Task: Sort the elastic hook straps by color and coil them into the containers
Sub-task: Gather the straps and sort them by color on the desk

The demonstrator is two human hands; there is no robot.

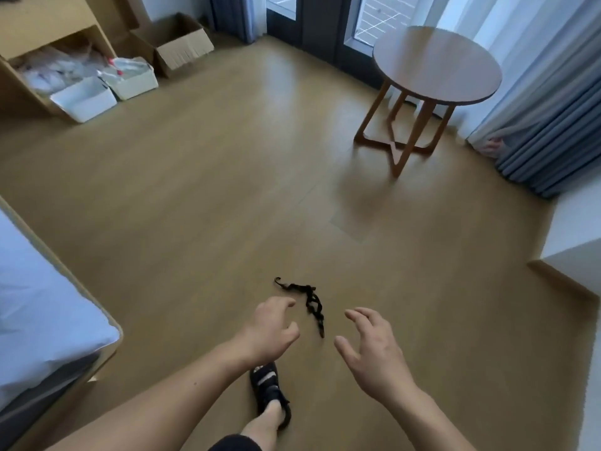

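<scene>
A black elastic hook strap (309,301) lies crumpled on the wooden floor, its hook end pointing left. My left hand (271,327) hovers just left of it with fingers loosely curled, holding nothing. My right hand (374,349) hovers to the strap's right, fingers spread and empty. Neither hand touches the strap. Two white containers (85,98) (135,80) stand on the floor at the far left, by a wooden shelf unit; the right one holds clear plastic items.
A round wooden table (435,66) stands at the back right near grey curtains (549,141). An open cardboard box (177,43) sits at the back left. A bed (39,314) edges the left side. My sandalled foot (270,388) is below the hands.
</scene>
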